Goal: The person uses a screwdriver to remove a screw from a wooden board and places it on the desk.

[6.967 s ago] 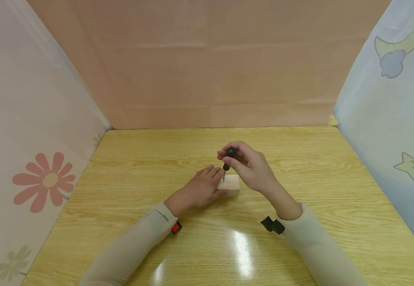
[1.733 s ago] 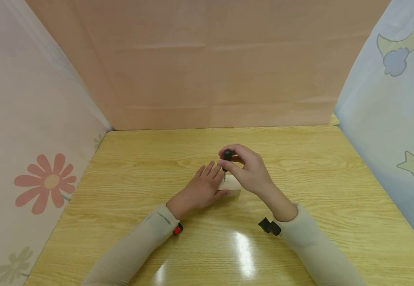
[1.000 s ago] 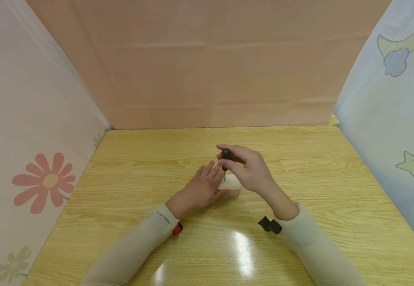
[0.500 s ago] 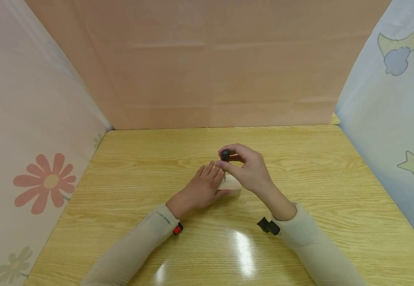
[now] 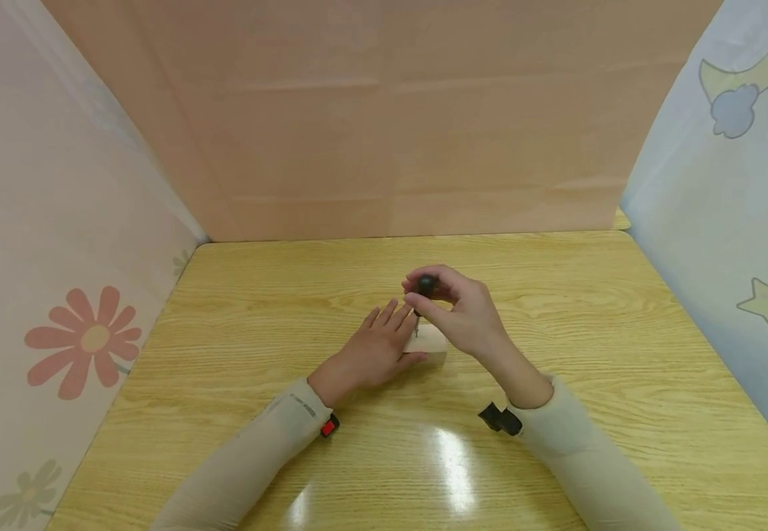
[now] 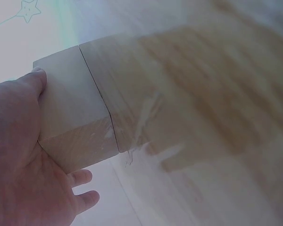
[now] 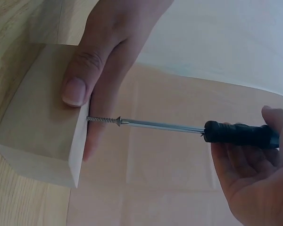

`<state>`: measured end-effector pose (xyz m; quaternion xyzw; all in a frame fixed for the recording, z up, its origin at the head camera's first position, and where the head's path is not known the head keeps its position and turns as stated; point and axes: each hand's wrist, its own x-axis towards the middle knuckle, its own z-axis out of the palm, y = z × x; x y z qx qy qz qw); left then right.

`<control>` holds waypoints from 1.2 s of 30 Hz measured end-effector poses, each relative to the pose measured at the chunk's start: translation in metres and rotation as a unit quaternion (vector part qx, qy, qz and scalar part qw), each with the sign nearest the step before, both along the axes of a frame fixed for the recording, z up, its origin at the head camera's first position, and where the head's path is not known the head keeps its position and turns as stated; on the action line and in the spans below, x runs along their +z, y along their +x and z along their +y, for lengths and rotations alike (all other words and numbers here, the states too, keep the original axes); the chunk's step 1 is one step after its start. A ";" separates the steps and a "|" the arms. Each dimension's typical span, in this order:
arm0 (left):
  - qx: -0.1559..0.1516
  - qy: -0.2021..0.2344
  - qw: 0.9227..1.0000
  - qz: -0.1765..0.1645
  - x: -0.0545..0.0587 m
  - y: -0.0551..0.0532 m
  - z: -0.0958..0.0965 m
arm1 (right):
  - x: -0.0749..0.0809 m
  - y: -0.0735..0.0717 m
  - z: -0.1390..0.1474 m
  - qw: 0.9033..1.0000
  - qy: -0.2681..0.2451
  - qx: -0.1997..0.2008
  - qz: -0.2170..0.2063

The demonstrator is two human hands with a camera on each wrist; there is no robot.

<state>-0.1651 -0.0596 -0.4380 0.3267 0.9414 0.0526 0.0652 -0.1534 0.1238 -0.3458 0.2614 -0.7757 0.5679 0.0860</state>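
A pale wooden block (image 5: 431,339) sits on the table, and my left hand (image 5: 373,354) holds it there. The left wrist view has the thumb on one side of the block (image 6: 70,94), with other fingers around the opposite side. My right hand (image 5: 470,313) grips a screwdriver by its black handle (image 5: 426,285), thumb and fingers around it. In the right wrist view, the screwdriver's steel shaft (image 7: 162,125) lines up with a threaded screw (image 7: 104,120), tip at its head. The screw's point is in the block's top face, with much of its thread exposed.
The glossy wood-grain table (image 5: 257,295) reflects light near the front. A peach-coloured backdrop (image 5: 384,118) stands behind it, with printed sheets on both sides. Small dark devices, one with a red part (image 5: 328,426), are worn at both wrists.
The right hand has shifted slightly, and the screwdriver's handle leans a little farther right than half a second ago. The left hand and block keep nearly the same place.
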 end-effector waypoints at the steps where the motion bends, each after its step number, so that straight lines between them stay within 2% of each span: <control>1: 0.000 0.000 1.000 0.000 0.000 0.000 0.000 | -0.001 0.000 0.000 1.000 -0.003 -0.006 0.002; 8: 0.001 0.003 1.000 0.001 0.000 0.000 0.001 | 0.001 0.000 0.001 1.000 -0.011 -0.016 0.023; 15: 0.002 0.004 1.000 -0.001 0.001 0.001 -0.001 | 0.002 0.000 0.002 0.999 -0.012 0.033 0.002; 21: -0.002 0.006 1.000 0.003 0.000 0.000 -0.001 | -0.001 0.000 -0.001 1.000 0.001 -0.006 0.003; 23: -0.002 0.006 1.000 0.005 0.000 0.000 -0.001 | 0.000 0.000 -0.001 1.000 0.006 -0.009 0.004; 29: -0.001 0.008 1.000 0.007 0.001 -0.001 -0.001 | 0.005 0.000 0.001 0.998 0.016 0.051 0.017; 31: -0.003 0.010 1.000 0.006 0.001 -0.001 -0.001 | 0.004 0.000 0.001 0.998 0.011 0.058 0.022; 36: -0.007 0.015 1.000 0.011 0.000 0.000 -0.002 | -0.001 0.000 -0.001 1.000 0.000 0.024 0.015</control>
